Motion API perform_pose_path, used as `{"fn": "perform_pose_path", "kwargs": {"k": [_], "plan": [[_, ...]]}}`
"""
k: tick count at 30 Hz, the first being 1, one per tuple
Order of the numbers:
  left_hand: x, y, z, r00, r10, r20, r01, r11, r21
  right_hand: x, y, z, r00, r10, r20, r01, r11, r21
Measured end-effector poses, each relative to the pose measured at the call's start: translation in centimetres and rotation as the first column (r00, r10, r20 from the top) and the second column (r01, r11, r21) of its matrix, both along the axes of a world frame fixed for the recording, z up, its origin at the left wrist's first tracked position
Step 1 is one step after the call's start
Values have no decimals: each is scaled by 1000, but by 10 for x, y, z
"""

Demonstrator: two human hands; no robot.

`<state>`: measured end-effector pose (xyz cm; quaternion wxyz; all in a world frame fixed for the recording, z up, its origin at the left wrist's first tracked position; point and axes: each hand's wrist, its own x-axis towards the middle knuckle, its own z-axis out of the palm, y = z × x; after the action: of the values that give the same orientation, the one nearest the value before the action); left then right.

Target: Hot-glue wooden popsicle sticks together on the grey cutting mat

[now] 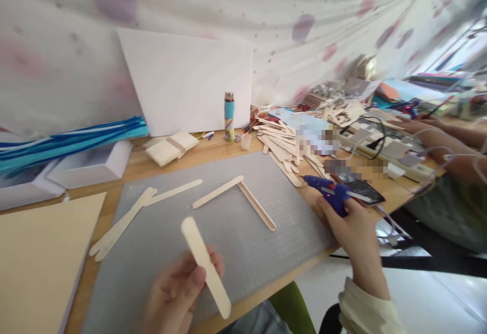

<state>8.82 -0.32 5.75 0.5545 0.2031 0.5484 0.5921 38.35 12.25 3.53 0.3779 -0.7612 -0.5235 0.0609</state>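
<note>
My left hand is closed on a flat wooden craft stick, held tilted above the near edge of a grey mat. My right hand grips a blue glue gun, its nozzle pointing left, just off the mat's right edge. On the mat lie two sticks joined in a corner shape. Several more sticks lie spread at the mat's left.
A pile of loose sticks and a bundled stack lie behind the mat. A tube of coloured pencils stands by a white board. Tan card lies left. Another person's arms rest at right near a phone.
</note>
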Motion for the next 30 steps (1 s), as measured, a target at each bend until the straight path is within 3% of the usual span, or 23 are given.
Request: {"fn": "perform_pose_path", "kwargs": {"k": [2,4,6,9,11,12,18,23,30], "plan": [[1,1,3,998,-37,55,38,999,-12,-9,-12,10,973,-2,-229,10,999,37],[3,2,4,994,-71,78,73,997,-18,-21,-32,19,849,97,-520,-63,995,83],[4,3,4,992,-95,81,98,995,-26,-34,-55,25,733,225,-642,-213,972,98],[7,2,3,991,-105,88,110,993,-44,-60,-84,28,531,452,-717,-466,862,198],[9,1,3,991,-94,92,98,994,-47,-78,-94,29,386,562,-731,-566,770,294],[10,0,3,992,-86,90,90,995,-42,-86,-96,30,352,594,-724,-601,736,312],[11,-1,-2,991,-122,55,120,992,51,-112,-87,38,307,711,-633,-709,615,347],[13,-1,-7,987,-151,51,144,982,119,-113,-88,34,316,669,-673,-697,645,314],[11,-3,-9,982,-182,48,176,978,115,-112,-90,27,357,656,-666,-696,662,279]]}}
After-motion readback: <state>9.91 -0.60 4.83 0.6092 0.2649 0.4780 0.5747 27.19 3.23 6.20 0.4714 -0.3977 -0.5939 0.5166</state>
